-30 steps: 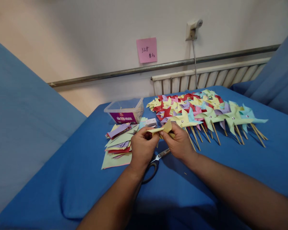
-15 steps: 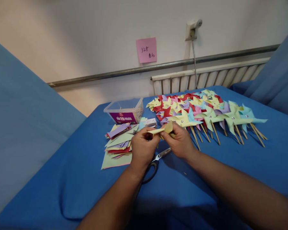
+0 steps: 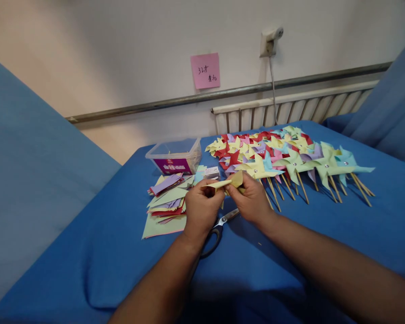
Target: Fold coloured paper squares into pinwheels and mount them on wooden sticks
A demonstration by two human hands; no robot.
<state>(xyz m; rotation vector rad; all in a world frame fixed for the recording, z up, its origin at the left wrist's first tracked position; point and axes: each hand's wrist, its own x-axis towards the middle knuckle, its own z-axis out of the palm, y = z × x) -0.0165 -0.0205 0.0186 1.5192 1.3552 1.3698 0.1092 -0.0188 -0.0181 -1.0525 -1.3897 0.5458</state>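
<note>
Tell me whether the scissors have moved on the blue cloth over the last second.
No. The scissors lie in the same spot beside the paper stack, under the left hand; only the camera shifted slightly.

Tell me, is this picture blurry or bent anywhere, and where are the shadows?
Head view: the rail on the wall bows like a curve, so the lens bends the edges. The pinwheels look sharp; the yellow paper between the left hand and right hand is slightly soft. Soft light, no glare; dim shadows lie under the arms on the blue cloth.
</note>
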